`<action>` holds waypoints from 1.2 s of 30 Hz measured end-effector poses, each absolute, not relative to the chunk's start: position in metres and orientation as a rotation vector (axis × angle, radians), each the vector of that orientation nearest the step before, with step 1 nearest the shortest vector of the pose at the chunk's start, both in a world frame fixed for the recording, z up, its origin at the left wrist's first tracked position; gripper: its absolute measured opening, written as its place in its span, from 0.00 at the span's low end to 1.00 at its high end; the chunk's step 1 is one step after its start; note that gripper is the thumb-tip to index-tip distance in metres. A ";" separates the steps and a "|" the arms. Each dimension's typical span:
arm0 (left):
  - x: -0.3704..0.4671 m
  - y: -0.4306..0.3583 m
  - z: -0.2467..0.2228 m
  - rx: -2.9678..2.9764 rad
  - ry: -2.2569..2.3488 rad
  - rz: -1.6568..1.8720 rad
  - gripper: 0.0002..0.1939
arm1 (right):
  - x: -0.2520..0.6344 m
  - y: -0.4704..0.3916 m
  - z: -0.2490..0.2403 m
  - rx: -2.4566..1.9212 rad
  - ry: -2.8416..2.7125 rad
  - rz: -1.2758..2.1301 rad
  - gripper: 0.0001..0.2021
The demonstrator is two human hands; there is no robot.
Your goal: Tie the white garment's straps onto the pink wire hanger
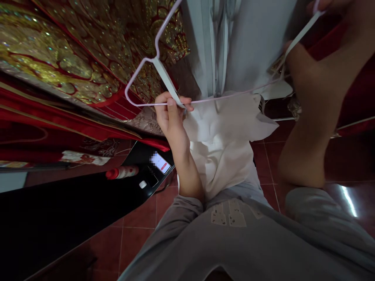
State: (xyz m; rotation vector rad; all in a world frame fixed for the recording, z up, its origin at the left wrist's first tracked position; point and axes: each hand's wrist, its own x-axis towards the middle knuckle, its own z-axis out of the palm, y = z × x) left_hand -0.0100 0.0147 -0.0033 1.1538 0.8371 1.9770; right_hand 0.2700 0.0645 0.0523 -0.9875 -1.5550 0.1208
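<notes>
A pale pink hanger [231, 96] stretches across the upper middle, its lower bar running from left to right. White strap loops hang over both its ends and lead to a cream-white garment [219, 144] that drapes below. My left hand [172, 113] pinches the hanger's lower bar together with the white strap at the left. At the upper right, my right hand [310, 62] is raised beside the other strap, its fingertips closed on the strap near the hanger's end; part of this hand is dim and blurred.
Red garments with gold sequins [88, 47] hang at the left. Grey-white cloth [254, 43] hangs ahead. A black table [73, 210] at the lower left bears a phone [161, 162], a red-capped bottle [125, 172] and a small white case [142, 184]. Red tiles cover the floor.
</notes>
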 end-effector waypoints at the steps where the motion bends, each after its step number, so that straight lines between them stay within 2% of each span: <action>1: -0.010 0.015 -0.004 1.153 0.851 1.969 0.13 | 0.266 0.063 0.050 -0.919 -1.578 -0.007 0.20; 3: -0.010 0.014 -0.005 1.155 0.896 1.939 0.14 | 0.254 0.059 0.043 -0.701 -1.627 -0.281 0.20; 6: -0.010 0.013 -0.005 1.157 0.935 1.906 0.16 | 0.229 0.049 0.029 -0.535 -1.658 -0.210 0.18; 10: -0.010 0.015 -0.007 1.152 0.893 1.943 0.13 | 0.197 0.033 0.003 -0.829 -1.978 0.039 0.14; 14: -0.007 0.015 -0.014 1.233 0.892 1.946 0.15 | 0.183 0.026 -0.019 -1.055 -1.876 0.078 0.14; 16: -0.006 0.012 -0.018 1.326 1.011 1.963 0.16 | 0.180 0.025 -0.024 -1.078 -1.835 0.100 0.15; 22: -0.011 0.008 -0.033 1.586 1.358 2.065 0.08 | 0.173 0.026 -0.021 -1.107 -1.849 0.079 0.14; 27: -0.016 0.024 -0.043 1.475 1.346 2.207 0.09 | 0.176 0.024 -0.022 -1.067 -1.845 0.125 0.15; 32: -0.012 0.027 -0.046 1.330 1.246 2.319 0.01 | 0.175 0.022 -0.022 -1.119 -1.837 0.109 0.16; 36: -0.007 0.015 -0.038 1.318 1.292 2.271 0.05 | 0.173 0.023 -0.022 -1.124 -1.812 0.131 0.16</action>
